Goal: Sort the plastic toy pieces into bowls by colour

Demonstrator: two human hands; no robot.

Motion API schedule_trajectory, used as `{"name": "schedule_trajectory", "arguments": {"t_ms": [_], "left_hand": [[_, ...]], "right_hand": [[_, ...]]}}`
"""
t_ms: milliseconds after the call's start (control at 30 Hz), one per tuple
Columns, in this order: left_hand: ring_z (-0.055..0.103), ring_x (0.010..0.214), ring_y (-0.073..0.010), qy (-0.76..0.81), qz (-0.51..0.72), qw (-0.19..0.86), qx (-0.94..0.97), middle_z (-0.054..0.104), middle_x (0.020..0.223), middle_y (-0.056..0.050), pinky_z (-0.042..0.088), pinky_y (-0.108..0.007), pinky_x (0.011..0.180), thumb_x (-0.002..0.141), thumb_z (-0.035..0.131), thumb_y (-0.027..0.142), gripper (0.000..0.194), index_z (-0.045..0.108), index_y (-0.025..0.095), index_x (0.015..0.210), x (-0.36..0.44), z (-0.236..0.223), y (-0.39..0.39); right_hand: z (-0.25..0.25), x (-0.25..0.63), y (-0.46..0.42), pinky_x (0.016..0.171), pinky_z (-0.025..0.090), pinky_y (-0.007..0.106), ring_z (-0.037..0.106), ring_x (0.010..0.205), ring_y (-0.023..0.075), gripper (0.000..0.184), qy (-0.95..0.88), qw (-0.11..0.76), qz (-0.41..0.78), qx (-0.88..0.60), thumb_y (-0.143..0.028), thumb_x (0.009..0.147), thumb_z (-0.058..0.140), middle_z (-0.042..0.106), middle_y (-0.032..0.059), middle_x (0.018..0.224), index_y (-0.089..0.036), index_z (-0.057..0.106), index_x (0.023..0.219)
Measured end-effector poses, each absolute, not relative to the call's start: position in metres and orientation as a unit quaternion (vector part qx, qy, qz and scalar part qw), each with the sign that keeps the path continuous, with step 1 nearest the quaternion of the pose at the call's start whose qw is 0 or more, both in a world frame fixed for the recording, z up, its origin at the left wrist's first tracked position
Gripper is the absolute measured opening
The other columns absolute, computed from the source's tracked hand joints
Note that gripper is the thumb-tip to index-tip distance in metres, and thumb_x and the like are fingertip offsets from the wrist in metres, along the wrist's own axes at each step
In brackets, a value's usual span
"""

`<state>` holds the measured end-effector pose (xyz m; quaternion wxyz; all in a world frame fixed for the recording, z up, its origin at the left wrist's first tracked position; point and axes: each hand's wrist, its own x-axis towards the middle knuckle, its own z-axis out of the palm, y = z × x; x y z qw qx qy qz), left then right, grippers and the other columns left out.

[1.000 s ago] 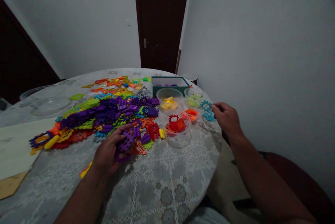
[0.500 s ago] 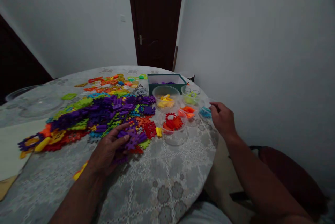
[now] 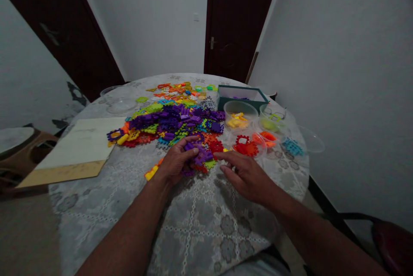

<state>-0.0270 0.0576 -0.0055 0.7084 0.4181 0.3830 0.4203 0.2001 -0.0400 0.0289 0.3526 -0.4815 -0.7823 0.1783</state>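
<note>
Gripping a clump of purple interlocking pieces (image 3: 197, 155), the left hand (image 3: 176, 165) is curled palm-down at the near edge of the mixed pile (image 3: 171, 123). Neighbouring red and green pieces could be dragged along or knocked toward the clear bowl of red pieces (image 3: 247, 147) just right of that pile. The right hand (image 3: 247, 175) is held flat, fingers released and empty, index pointing toward the clump.

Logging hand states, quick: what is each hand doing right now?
Left hand: fingers curled on purple pieces at the pile's near edge.
Right hand: open, flat, palm down over the tablecloth, holding nothing.
</note>
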Motion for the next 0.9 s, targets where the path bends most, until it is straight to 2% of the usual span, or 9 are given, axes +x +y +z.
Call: {"name": "schedule_trajectory", "arguments": {"t_ms": [67, 133, 267, 367, 500, 667, 733, 833, 900], "left_hand": [[0.068, 0.06, -0.0128, 0.376, 0.419, 0.711, 0.421, 0.073, 0.094, -0.003, 0.055, -0.024, 0.053, 0.073, 0.092, 0.027, 0.062, 0.068, 0.022, 0.13, -0.027, -0.005, 0.057], [0.066, 0.058, -0.0121, 0.377, 0.413, 0.712, 0.425, 0.072, 0.09, -0.001, 0.054, -0.022, 0.051, 0.073, 0.091, 0.029, 0.061, 0.068, 0.022, 0.129, -0.027, -0.004, 0.057], [0.06, 0.05, -0.01, 0.375, 0.422, 0.714, 0.414, 0.069, 0.08, 0.001, 0.048, -0.02, 0.045, 0.08, 0.086, 0.032, 0.05, 0.069, 0.02, 0.126, -0.026, -0.004, 0.058], [0.059, 0.051, -0.0099, 0.348, 0.442, 0.728, 0.392, 0.074, 0.091, -0.005, 0.046, -0.02, 0.044, 0.084, 0.08, 0.029, 0.045, 0.068, 0.018, 0.127, -0.025, -0.004, 0.059], [0.064, 0.057, -0.0114, 0.34, 0.446, 0.734, 0.383, 0.078, 0.112, -0.012, 0.047, -0.021, 0.045, 0.085, 0.081, 0.028, 0.05, 0.063, 0.021, 0.131, -0.024, -0.004, 0.059], [0.067, 0.061, -0.0121, 0.371, 0.431, 0.729, 0.381, 0.078, 0.116, -0.014, 0.044, -0.019, 0.044, 0.085, 0.083, 0.031, 0.037, 0.063, 0.02, 0.114, -0.024, -0.006, 0.059], [0.064, 0.056, -0.0112, 0.371, 0.42, 0.73, 0.391, 0.079, 0.109, -0.014, 0.044, -0.02, 0.044, 0.087, 0.082, 0.032, 0.035, 0.065, 0.019, 0.115, -0.025, -0.008, 0.06], [0.065, 0.058, -0.0126, 0.373, 0.424, 0.713, 0.416, 0.079, 0.105, -0.014, 0.046, -0.021, 0.045, 0.088, 0.081, 0.033, 0.044, 0.068, 0.018, 0.127, -0.025, -0.011, 0.061], [0.068, 0.064, -0.0138, 0.374, 0.438, 0.702, 0.42, 0.078, 0.108, -0.014, 0.047, -0.021, 0.047, 0.087, 0.082, 0.033, 0.049, 0.069, 0.019, 0.132, -0.025, -0.012, 0.062]], "right_hand": [[0.026, 0.184, -0.032, 0.099, 0.056, 0.041, 0.071, 0.111, 0.0222, 0.044, -0.8, 0.339, 0.203, -0.451, -0.017, 0.102, 0.057, 0.074, 0.0065, 0.131, -0.031, 0.064, 0.143], [0.022, 0.173, -0.025, 0.102, 0.055, 0.041, 0.07, 0.117, 0.0228, 0.044, -0.802, 0.335, 0.215, -0.445, -0.016, 0.101, 0.057, 0.074, 0.0077, 0.13, -0.029, 0.064, 0.142], [0.02, 0.165, -0.019, 0.097, 0.055, 0.037, 0.071, 0.109, 0.0206, 0.036, -0.789, 0.347, 0.231, -0.452, -0.016, 0.102, 0.057, 0.076, 0.0073, 0.12, -0.026, 0.07, 0.134], [0.028, 0.17, -0.019, 0.093, 0.054, 0.034, 0.072, 0.104, 0.0192, 0.029, -0.776, 0.358, 0.237, -0.463, -0.015, 0.1, 0.059, 0.078, 0.0048, 0.113, -0.026, 0.076, 0.122], [0.05, 0.194, -0.007, 0.083, 0.054, 0.031, 0.072, 0.09, 0.0173, 0.02, -0.778, 0.331, 0.223, -0.485, -0.02, 0.1, 0.061, 0.08, 0.0022, 0.1, -0.025, 0.079, 0.106], [0.077, 0.249, 0.058, 0.074, 0.055, 0.029, 0.068, 0.077, 0.0165, 0.022, -0.767, 0.312, 0.187, -0.529, -0.028, 0.099, 0.06, 0.078, 0.0031, 0.088, -0.021, 0.081, 0.101], [0.084, 0.271, 0.094, 0.07, 0.055, 0.029, 0.067, 0.072, 0.0157, 0.025, -0.724, 0.346, 0.174, -0.571, -0.026, 0.097, 0.059, 0.078, 0.0045, 0.091, -0.019, 0.081, 0.106], [0.087, 0.296, 0.14, 0.075, 0.058, 0.032, 0.069, 0.075, 0.0154, 0.043, -0.645, 0.42, 0.134, -0.624, -0.016, 0.094, 0.054, 0.077, 0.0108, 0.12, -0.017, 0.073, 0.133], [0.085, 0.303, 0.154, 0.081, 0.06, 0.036, 0.071, 0.082, 0.0176, 0.055, -0.621, 0.433, 0.102, -0.645, -0.012, 0.092, 0.051, 0.072, 0.0152, 0.134, -0.016, 0.065, 0.144]]}}
